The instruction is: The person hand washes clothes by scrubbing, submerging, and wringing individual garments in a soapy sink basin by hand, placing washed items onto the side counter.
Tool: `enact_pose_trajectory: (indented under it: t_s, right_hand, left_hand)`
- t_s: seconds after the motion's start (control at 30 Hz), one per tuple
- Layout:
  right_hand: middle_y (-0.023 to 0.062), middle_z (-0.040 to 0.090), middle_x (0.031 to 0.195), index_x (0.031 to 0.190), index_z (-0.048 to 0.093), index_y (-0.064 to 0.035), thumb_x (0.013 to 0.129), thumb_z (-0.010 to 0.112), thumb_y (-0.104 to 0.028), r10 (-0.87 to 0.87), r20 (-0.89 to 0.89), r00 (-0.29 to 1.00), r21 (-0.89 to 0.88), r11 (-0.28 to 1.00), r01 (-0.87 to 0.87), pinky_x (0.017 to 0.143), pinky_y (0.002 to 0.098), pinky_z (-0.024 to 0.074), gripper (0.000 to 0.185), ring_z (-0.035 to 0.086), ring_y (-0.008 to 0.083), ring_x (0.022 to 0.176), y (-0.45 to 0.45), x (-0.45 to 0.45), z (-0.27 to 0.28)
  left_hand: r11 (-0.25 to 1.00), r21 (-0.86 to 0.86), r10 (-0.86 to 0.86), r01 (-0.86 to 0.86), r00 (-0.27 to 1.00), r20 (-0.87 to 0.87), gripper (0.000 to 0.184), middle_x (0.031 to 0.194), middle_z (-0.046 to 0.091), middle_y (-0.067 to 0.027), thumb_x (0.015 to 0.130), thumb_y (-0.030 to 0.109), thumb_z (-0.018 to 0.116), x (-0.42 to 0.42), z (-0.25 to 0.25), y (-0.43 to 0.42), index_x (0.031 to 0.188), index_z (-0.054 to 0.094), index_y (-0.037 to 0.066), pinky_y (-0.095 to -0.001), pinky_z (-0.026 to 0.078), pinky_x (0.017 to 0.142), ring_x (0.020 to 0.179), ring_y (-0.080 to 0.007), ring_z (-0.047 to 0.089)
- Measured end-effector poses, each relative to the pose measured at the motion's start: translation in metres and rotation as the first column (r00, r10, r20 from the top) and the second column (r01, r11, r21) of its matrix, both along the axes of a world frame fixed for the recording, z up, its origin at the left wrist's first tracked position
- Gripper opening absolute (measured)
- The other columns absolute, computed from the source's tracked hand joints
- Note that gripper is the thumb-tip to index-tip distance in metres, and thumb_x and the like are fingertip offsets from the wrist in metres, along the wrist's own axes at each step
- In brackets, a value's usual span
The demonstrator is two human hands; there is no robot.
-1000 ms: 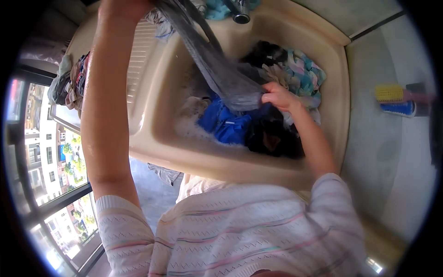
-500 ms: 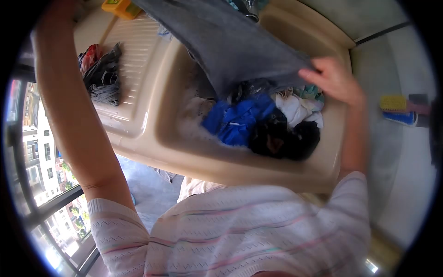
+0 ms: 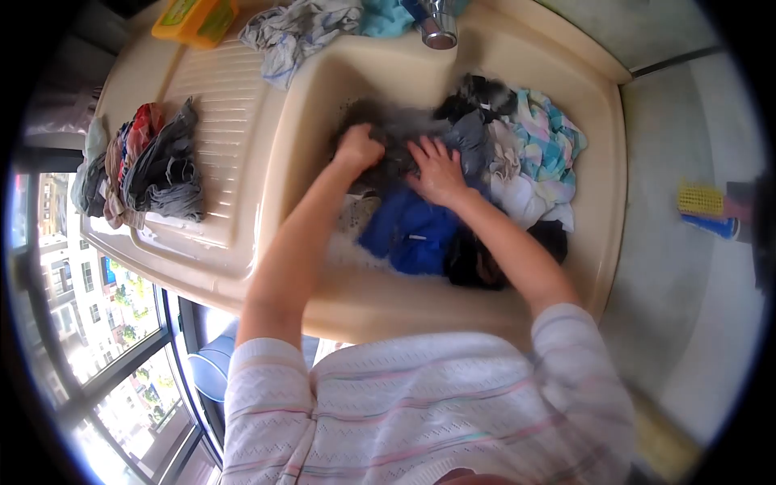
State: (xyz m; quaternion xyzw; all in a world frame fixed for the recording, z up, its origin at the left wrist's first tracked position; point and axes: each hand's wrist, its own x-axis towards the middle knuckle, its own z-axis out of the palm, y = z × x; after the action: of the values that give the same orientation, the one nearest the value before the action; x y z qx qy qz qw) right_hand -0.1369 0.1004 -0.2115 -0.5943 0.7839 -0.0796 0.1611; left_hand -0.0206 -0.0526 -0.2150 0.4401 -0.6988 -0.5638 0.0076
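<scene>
A dark grey garment (image 3: 470, 144) lies bunched in the beige sink basin (image 3: 283, 186), partly in murky, blurred water. At its left side my left hand (image 3: 360, 151) is closed on the cloth, though the gripped part is mostly hidden. My right hand (image 3: 437, 171) presses on the same garment with its fingers spread. Just below both hands sits a bright blue garment (image 3: 414, 234). Black clothing (image 3: 475, 263) is partly covered by my right forearm. White cloth (image 3: 517, 198) and a teal checked cloth (image 3: 550, 137) are heaped along the basin's right side.
A metal faucet (image 3: 439, 28) juts over the basin's back. On the ribbed washboard (image 3: 222, 129) to the left is a pile of clothes (image 3: 162, 170). A yellow-orange container (image 3: 194, 20) and a patterned cloth (image 3: 303, 32) are behind. A yellow-bristled brush (image 3: 700, 200) is at the right.
The grey garment, earlier stretched up in the air between both hands, is now down in the basin. Both hands have come down and closer together, and my right hand has spread its fingers.
</scene>
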Motion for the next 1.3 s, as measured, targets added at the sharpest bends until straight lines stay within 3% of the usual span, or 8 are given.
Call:
enact_pose_trajectory:
  t_s: [0.03, 0.23, 0.53, 0.57, 0.93, 1.13, 1.2, 1.3]
  right_hand:
    - [0.0159, 0.032, 0.134, 0.128, 0.036, -0.0119, 0.077, 0.058, -0.033, 0.003, -0.025, 1.000, 0.033, 0.999, -0.003, 0.090, 0.0585, 0.0306, 0.059, 0.029, 0.0354, 0.123, -0.002, -0.001, -0.011]
    - [0.0197, 0.050, 0.116, 0.118, 0.048, -0.0069, 0.076, 0.058, -0.030, -0.046, 0.195, 0.980, 0.133, 0.991, 0.020, 0.088, 0.0443, 0.0397, 0.050, 0.049, 0.0369, 0.105, -0.021, -0.027, -0.102]
    - [0.0110, 0.053, 0.118, 0.127, 0.041, -0.0048, 0.070, 0.072, -0.018, 0.090, 0.724, 0.684, -0.222, 0.969, 0.107, 0.093, 0.0336, 0.0377, 0.065, 0.049, 0.0219, 0.110, -0.001, -0.045, 0.097]
    - [0.0110, 0.054, 0.115, 0.125, 0.040, -0.0027, 0.070, 0.073, -0.019, 0.254, 0.668, 0.699, -0.421, 0.904, 0.073, 0.091, 0.0323, 0.0393, 0.066, 0.051, 0.0205, 0.105, -0.008, -0.041, 0.108]
    - [0.0026, 0.060, 0.077, 0.101, 0.057, 0.0003, 0.076, 0.065, -0.010, 0.427, 0.874, 0.233, -0.461, 0.880, 0.117, 0.066, 0.0238, 0.0459, 0.028, 0.057, 0.0093, 0.067, -0.041, -0.012, 0.197]
    - [0.0081, 0.060, 0.078, 0.092, 0.059, -0.0013, 0.074, 0.062, -0.008, 0.132, 0.911, 0.391, -0.240, 0.940, 0.241, 0.063, 0.0272, 0.0450, 0.019, 0.059, 0.0166, 0.071, -0.041, -0.050, 0.070]
    - [0.0157, 0.061, 0.083, 0.094, 0.056, -0.0031, 0.071, 0.059, -0.007, -0.145, 0.382, 0.913, -0.449, 0.834, 0.320, 0.068, 0.0366, 0.0460, 0.023, 0.060, 0.0296, 0.080, -0.033, -0.039, 0.017]
    - [0.0192, 0.059, 0.088, 0.098, 0.051, -0.0042, 0.073, 0.053, -0.009, -0.226, 0.180, 0.957, -0.086, 0.966, 0.244, 0.074, 0.0437, 0.0446, 0.026, 0.056, 0.0373, 0.088, -0.014, -0.001, -0.011]
  left_hand:
    - [0.905, -0.421, 0.006, 0.064, 0.986, 0.164, 0.044, 0.098, 0.060, -0.0210, 0.066, 0.011, 0.060, 0.000, -0.021, 0.012, 0.108, 0.053, -0.002, -0.0369, 0.046, 0.079, 0.092, -0.0298, 0.059]
    - [0.962, -0.210, -0.067, 0.176, 0.895, 0.441, 0.036, 0.104, 0.059, -0.0180, 0.067, 0.011, 0.060, -0.009, -0.035, 0.017, 0.101, 0.058, 0.001, -0.0368, 0.043, 0.086, 0.101, -0.0305, 0.054]
    - [0.944, -0.313, -0.286, 0.106, 0.737, -0.613, 0.016, 0.074, 0.063, -0.0093, 0.075, 0.006, 0.056, 0.009, 0.263, -0.027, 0.090, 0.055, 0.002, -0.0222, 0.044, 0.064, 0.073, -0.0113, 0.058]
    - [0.701, -0.691, -0.591, 0.178, 0.687, -0.422, 0.013, 0.081, 0.062, -0.0110, 0.080, 0.006, 0.053, 0.014, 0.305, -0.027, 0.091, 0.055, 0.000, -0.0251, 0.046, 0.072, 0.079, -0.0139, 0.059]
    - [0.684, -0.652, -0.523, -0.327, 0.403, -0.751, 0.015, 0.078, 0.059, -0.0086, 0.081, 0.012, 0.052, 0.041, 0.438, 0.016, 0.089, 0.056, 0.001, -0.0259, 0.045, 0.065, 0.069, -0.0150, 0.056]
    - [0.862, -0.490, -0.290, -0.127, 0.669, -0.684, 0.016, 0.081, 0.060, -0.0086, 0.079, 0.011, 0.052, 0.040, 0.355, -0.017, 0.090, 0.056, 0.001, -0.0253, 0.044, 0.067, 0.072, -0.0143, 0.056]
    - [0.952, -0.297, -0.115, -0.071, 0.817, -0.565, 0.016, 0.082, 0.060, -0.0086, 0.079, 0.011, 0.052, 0.023, 0.260, -0.026, 0.091, 0.056, 0.001, -0.0251, 0.043, 0.067, 0.073, -0.0140, 0.056]
    - [0.947, -0.313, -0.040, -0.077, 0.936, -0.351, 0.035, 0.074, 0.063, -0.0113, 0.064, 0.007, 0.061, 0.009, 0.042, -0.032, 0.098, 0.061, 0.000, -0.0286, 0.048, 0.064, 0.070, -0.0190, 0.061]
